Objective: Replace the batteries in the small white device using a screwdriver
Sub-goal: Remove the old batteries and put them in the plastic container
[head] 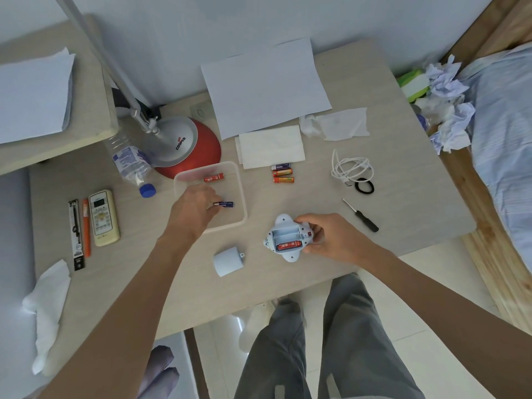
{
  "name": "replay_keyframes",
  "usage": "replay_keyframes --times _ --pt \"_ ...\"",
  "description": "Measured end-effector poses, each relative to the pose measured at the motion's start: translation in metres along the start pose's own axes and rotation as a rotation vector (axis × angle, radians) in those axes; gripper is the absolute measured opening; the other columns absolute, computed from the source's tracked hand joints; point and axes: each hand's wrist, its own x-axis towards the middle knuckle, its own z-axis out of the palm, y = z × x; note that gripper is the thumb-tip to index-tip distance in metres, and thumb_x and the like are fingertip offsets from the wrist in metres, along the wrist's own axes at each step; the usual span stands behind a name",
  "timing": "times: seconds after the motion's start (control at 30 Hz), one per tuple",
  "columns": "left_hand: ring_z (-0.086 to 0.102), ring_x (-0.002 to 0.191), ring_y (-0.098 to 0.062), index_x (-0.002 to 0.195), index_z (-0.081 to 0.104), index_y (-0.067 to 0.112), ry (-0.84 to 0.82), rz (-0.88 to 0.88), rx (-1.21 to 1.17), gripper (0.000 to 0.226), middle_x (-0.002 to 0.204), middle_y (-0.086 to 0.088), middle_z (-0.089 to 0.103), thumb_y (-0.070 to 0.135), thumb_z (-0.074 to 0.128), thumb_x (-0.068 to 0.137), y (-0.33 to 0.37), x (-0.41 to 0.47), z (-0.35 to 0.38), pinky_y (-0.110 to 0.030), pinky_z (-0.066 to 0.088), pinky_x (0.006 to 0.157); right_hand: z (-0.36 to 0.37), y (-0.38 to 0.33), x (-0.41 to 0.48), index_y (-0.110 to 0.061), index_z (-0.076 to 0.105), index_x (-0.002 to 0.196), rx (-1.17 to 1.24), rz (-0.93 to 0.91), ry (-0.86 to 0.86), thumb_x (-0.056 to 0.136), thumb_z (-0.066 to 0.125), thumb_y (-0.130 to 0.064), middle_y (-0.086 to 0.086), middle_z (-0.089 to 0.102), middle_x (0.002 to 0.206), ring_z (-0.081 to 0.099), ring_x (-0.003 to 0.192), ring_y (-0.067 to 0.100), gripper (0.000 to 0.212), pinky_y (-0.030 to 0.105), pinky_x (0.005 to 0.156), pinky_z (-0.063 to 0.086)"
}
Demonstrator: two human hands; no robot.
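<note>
My right hand (pixel 331 237) clamps the white device (pixel 288 239), open, one red battery (pixel 288 245) left inside. My left hand (pixel 195 207) pinches the blue battery (pixel 225 204) over the tray (pixel 241 194) at ten o'clock. I should release it low, so it does not bounce.

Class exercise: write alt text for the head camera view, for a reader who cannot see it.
The right hand steadies a small white device, its open compartment holding one red battery. The left hand holds a blue battery inside a clear plastic tray on the beige wooden table. A black-handled screwdriver lies unused on the right.
</note>
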Motion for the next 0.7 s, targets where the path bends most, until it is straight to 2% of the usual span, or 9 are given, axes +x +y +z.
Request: replay_keyframes --times 0.1,0.23,0.3,0.4,0.5,0.6,0.7 --pt "0.060 0.130 -0.031 0.117 0.083 0.016 0.015 0.011 0.025 0.024 0.132 -0.007 0.069 0.018 0.084 0.092 -0.002 0.002 0.005 -0.050 0.057 0.102 0.000 0.000 0.000 -0.027 0.071 0.129 -0.006 0.010 -0.004 0.083 0.090 -0.020 -0.008 0.079 0.102 0.076 0.088 0.014 0.050 0.043 0.086 0.064" --pt "0.057 0.132 -0.026 0.121 0.082 0.026 0.005 -0.005 -0.015 0.029 0.134 -0.002 0.068 0.020 0.084 0.092 0.000 -0.009 -0.001 -0.050 0.057 0.103 0.000 -0.003 0.001 -0.028 0.070 0.129 -0.011 0.027 -0.003 0.082 0.091 -0.022 -0.009 0.079 0.101 0.075 0.088 0.013 0.052 0.042 0.086 0.065" --pt "0.060 0.128 -0.026 0.119 0.082 0.024 0.101 0.008 -0.052 0.025 0.132 -0.002 0.070 0.020 0.082 0.095 0.012 -0.026 -0.012 -0.051 0.058 0.100 0.000 -0.005 0.002 -0.029 0.070 0.128 -0.021 0.035 -0.007 0.081 0.090 -0.021 -0.008 0.079 0.099 0.075 0.086 0.013 0.052 0.043 0.084 0.065" --pt "0.065 0.122 -0.033 0.116 0.080 0.013 0.259 0.210 -0.063 0.018 0.128 -0.010 0.070 0.011 0.077 0.098 0.054 -0.071 -0.019 -0.045 0.062 0.090 -0.001 -0.005 0.004 -0.032 0.070 0.125 -0.028 0.032 -0.011 0.079 0.088 -0.020 -0.006 0.079 0.095 0.076 0.082 0.014 0.051 0.046 0.081 0.064" --pt "0.064 0.125 -0.032 0.128 0.073 0.013 0.180 0.404 -0.049 0.029 0.136 -0.011 0.065 0.012 0.077 0.100 0.100 -0.108 0.002 -0.044 0.065 0.082 -0.003 -0.002 0.009 -0.029 0.071 0.126 -0.052 0.014 -0.031 0.078 0.090 -0.021 -0.007 0.080 0.096 0.076 0.082 0.013 0.053 0.046 0.081 0.064" --pt "0.058 0.134 -0.029 0.146 0.061 0.019 0.060 0.472 -0.007 0.053 0.147 -0.011 0.057 0.012 0.080 0.097 0.124 -0.117 0.038 -0.038 0.065 0.077 -0.006 0.002 0.012 -0.024 0.072 0.128 -0.065 -0.015 -0.033 0.077 0.093 -0.022 -0.007 0.080 0.097 0.077 0.083 0.012 0.055 0.043 0.082 0.064" --pt "0.049 0.143 -0.029 0.153 0.054 0.027 0.020 0.419 0.047 0.065 0.154 -0.011 0.047 0.017 0.082 0.095 0.136 -0.111 0.058 -0.037 0.065 0.091 -0.009 0.004 0.014 -0.021 0.074 0.126 -0.048 -0.042 -0.050 0.078 0.094 -0.025 -0.007 0.081 0.097 0.078 0.083 0.011 0.052 0.039 0.081 0.065"
